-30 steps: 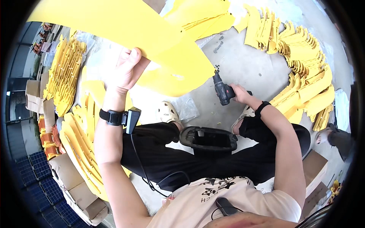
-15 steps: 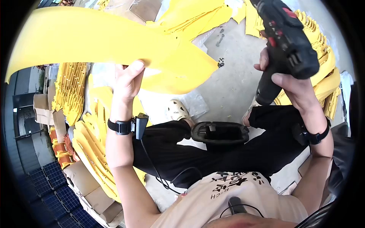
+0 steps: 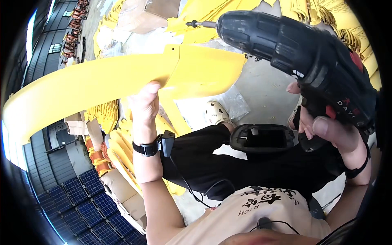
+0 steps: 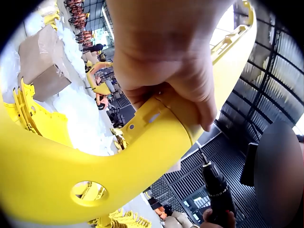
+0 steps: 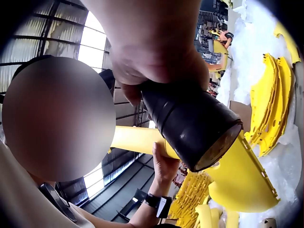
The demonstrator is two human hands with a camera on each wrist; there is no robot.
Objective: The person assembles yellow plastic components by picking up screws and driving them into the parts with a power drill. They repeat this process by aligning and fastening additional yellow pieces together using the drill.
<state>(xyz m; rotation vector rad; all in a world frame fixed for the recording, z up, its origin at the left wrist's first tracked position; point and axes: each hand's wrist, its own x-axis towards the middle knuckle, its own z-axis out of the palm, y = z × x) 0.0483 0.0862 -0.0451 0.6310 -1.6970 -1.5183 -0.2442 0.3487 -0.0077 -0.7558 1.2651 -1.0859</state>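
Observation:
My left hand holds a long curved yellow plastic panel by its lower edge, thumb on the near face. In the left wrist view, the panel shows an oval hole and a seam beside the fingers. My right hand grips the handle of a black cordless drill, raised to the right of the panel. The drill's bit points left above the panel, with a dark screw at its tip. The drill's black body fills the middle of the right wrist view.
A black open-topped bin stands between the knees. Stacked yellow panels lie at the left, with more on plastic sheeting. A cardboard box sits at the back. Small dark pieces lie on the floor beyond the panel's right end.
The right hand has lifted the drill from near the floor, up and toward the head, its bit now pointing left. The left hand has tilted the panel, still in its grip.

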